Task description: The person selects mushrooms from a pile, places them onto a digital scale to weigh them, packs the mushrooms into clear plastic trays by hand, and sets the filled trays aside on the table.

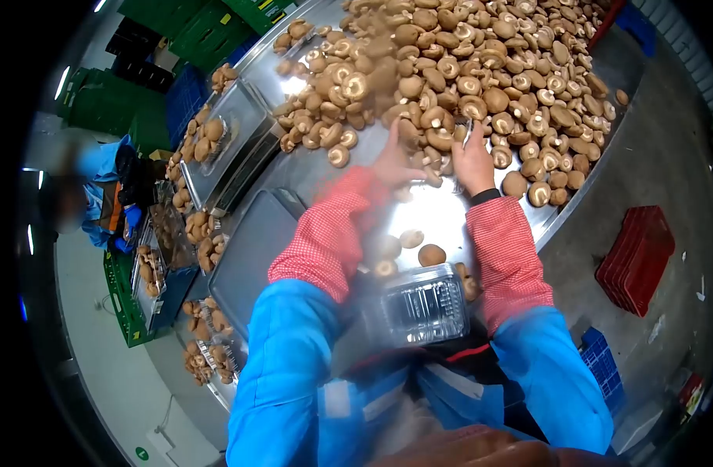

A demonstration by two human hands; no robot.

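Shiitake mushrooms lie in a large heap on a steel table. My left hand is at the heap's near edge, thumb and fingers spread around a few mushrooms; a blur partly covers it. Just to its right, my right hand is closed on a small metal tool, perhaps scissors, its tip among the mushrooms. Most of that tool is hidden by the fingers. Close to my body stands a clear plastic punnet. Several loose mushrooms lie between it and my hands.
A grey tray lies left of my arms, with a scale-like metal box beyond it. Filled mushroom packs line the table's left side. Another person stands at far left. Red crates and a blue crate are on the floor at right.
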